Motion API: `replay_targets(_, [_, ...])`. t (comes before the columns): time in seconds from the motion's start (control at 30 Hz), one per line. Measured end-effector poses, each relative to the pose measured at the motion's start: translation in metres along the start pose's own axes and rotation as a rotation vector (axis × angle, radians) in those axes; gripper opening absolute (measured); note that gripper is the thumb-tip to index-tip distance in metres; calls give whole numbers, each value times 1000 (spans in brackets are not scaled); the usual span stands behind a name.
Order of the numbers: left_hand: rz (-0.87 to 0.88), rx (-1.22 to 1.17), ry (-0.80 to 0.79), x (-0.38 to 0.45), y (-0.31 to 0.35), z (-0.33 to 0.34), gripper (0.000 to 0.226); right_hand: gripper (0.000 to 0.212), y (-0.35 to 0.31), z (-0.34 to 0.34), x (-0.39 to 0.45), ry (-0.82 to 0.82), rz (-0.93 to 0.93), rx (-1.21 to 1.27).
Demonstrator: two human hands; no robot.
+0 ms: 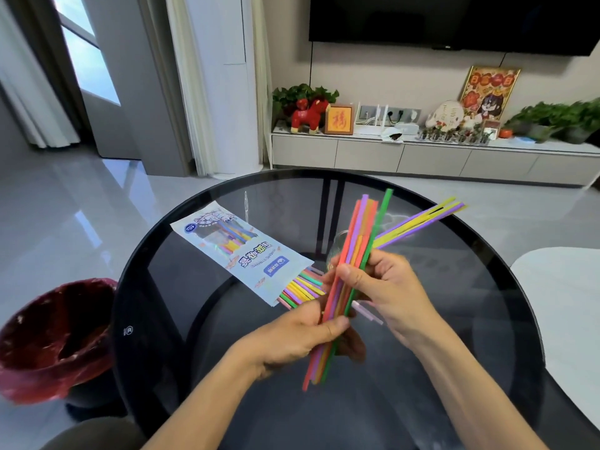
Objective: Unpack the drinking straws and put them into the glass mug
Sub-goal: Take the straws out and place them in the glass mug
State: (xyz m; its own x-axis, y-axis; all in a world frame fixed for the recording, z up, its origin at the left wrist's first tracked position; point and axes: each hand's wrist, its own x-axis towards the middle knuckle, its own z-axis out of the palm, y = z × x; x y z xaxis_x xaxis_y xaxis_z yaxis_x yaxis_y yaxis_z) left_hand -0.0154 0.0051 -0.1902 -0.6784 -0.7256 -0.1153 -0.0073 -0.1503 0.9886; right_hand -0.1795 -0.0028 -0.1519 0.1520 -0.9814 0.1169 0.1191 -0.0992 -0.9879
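A bundle of coloured straws (360,235) stands almost upright above the round glass table (181,319). My left hand (292,339) grips it low down and my right hand (386,287) holds it higher up. Yellow and purple straws (422,219) lean to the right from the glass mug (337,245), which is mostly hidden behind the bundle and my right hand. The white straw packet (233,251) lies flat on the table to the left, with several straws (302,289) sticking out of its open near end.
A bin with a red liner (55,336) stands on the floor left of the table. A white table edge (565,303) sits at the right. A TV cabinet (422,157) with ornaments and plants runs along the far wall.
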Motion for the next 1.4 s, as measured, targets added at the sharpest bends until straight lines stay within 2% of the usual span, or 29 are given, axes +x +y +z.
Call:
replay_targets(0.07, [13, -37, 231, 5, 0, -4, 23, 11, -7, -6, 6, 193, -42, 82])
replay_targets(0.17, [52, -32, 588, 8, 2, -13, 8, 9, -27, -18, 23, 509, -135, 251])
replay_targets(0.23, [57, -35, 737, 8, 3, -19, 6, 7, -39, -25, 41, 708, -213, 331])
replay_targets(0.37, [53, -65, 838, 6, 5, -23, 14, 13, -27, -36, 72, 952, -318, 118])
replay_targets(0.5, [56, -64, 837, 5, 6, -22, 11, 16, 1, -33, 79, 1016, -206, 33])
replay_targets(0.63, [40, -53, 838, 5, 6, -22, 10, 15, 19, -31, 80, 940, 0, -170])
replay_targets(0.77, [39, 5, 833, 4, 3, -23, 13, 13, 11, -46, 67, 753, 115, -288])
replay_targets(0.93, [10, 91, 814, 7, -4, -24, 11, 29, -10, -72, 41, 517, 290, -350])
replay_targets(1.0, [16, 246, 820, 8, -8, -24, 11, 31, -3, -76, 33, 394, 361, -487])
replay_targets(1.1, [62, 725, 767, 9, -16, -21, 12, 21, 23, -81, 21, 234, 376, -881])
replay_targets(1.13, [65, 887, 733, 9, -19, -21, 18, 17, 29, -82, 18, 180, 397, -1061])
replay_targets(1.2, [-18, 1117, 643, 10, -27, -22, 44, 28, 37, -82, 13, 37, 489, -1285])
replay_targets(1.3, [-192, 1220, 510, 12, -36, -25, 60, 9, 43, -77, 8, -14, 500, -1325])
replay_targets(1.4, [-203, 1219, 450, 8, -37, -32, 57, 20, 48, -69, 10, -20, 403, -1274])
